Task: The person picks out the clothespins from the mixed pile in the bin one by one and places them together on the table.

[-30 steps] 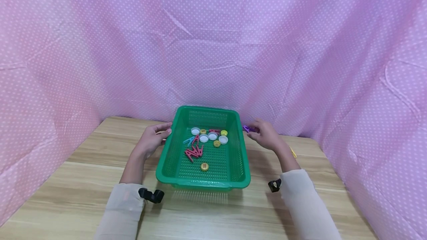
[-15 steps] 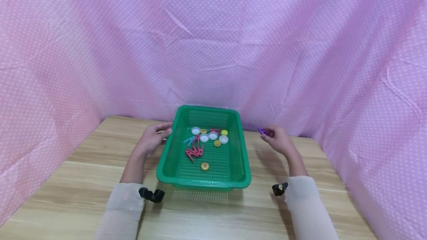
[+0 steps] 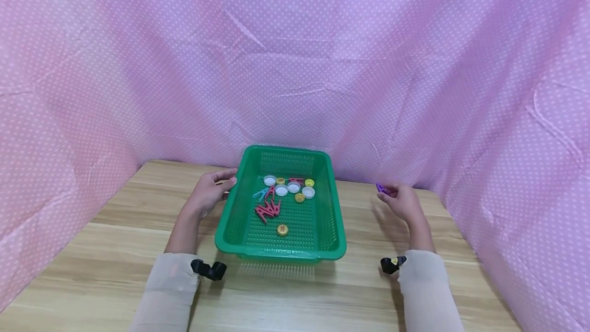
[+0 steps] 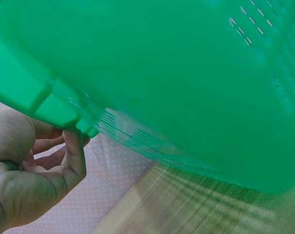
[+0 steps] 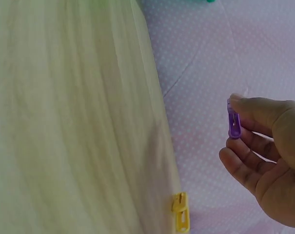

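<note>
A green plastic basket [image 3: 282, 254] stands in the middle of the head view. Thumb and fingers of my left hand [image 3: 207, 194] pinch its rim at the left side, seen close in the left wrist view. Inside lie several pink clothespins [image 3: 268, 211], a blue clothespin [image 3: 260, 194], several white bottle caps [image 3: 281, 190] and several yellow caps [image 3: 282, 230]. To the right, apart from the basket, my right hand [image 3: 406, 204] holds a purple clothespin [image 5: 234, 125] between thumb and fingers. A yellow clothespin [image 5: 182, 212] sits at the table's edge in the right wrist view.
The wooden table [image 3: 258, 306] spreads around the basket. A pink dotted curtain [image 3: 295, 91] hangs behind it and on both sides. Dark wrist mounts [image 3: 209, 269] stick out from both sleeves.
My right hand has moved to the right, away from the basket, carrying the purple clothespin. The yellow clothespin, seen earlier in the head view, is now hidden there. Left hand and basket hold still.
</note>
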`<state>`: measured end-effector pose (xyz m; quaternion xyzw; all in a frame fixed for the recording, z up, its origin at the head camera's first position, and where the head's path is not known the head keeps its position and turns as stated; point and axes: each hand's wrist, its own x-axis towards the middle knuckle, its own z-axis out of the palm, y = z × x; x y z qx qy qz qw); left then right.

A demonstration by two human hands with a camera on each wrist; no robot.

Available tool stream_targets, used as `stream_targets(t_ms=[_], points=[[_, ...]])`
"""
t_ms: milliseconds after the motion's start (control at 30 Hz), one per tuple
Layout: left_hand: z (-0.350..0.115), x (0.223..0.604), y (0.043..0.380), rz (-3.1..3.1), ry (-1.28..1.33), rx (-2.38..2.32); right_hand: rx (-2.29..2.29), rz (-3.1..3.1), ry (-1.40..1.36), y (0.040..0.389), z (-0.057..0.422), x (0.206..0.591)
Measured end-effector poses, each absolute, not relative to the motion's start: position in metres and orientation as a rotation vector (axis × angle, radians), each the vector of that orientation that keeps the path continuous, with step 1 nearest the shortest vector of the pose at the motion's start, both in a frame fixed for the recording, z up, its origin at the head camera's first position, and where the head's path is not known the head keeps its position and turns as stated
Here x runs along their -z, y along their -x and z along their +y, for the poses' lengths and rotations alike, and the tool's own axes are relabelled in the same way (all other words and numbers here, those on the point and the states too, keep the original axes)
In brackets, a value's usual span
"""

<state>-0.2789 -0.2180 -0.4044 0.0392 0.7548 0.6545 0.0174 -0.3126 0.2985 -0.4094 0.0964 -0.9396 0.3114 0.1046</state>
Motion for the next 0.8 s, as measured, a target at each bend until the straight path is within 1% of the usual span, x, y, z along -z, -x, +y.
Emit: stream_targets(t_ms=[433,800], points=[[-0.219,0.405,0.279,2.353,-0.119,-2.018,-0.947,-2.751,-0.146,0.314,0.312,0.429],[-0.219,0.405,0.279,2.358,-0.127,-2.005,-0.945,-2.813,-0.063,0.309,0.317,0.434]])
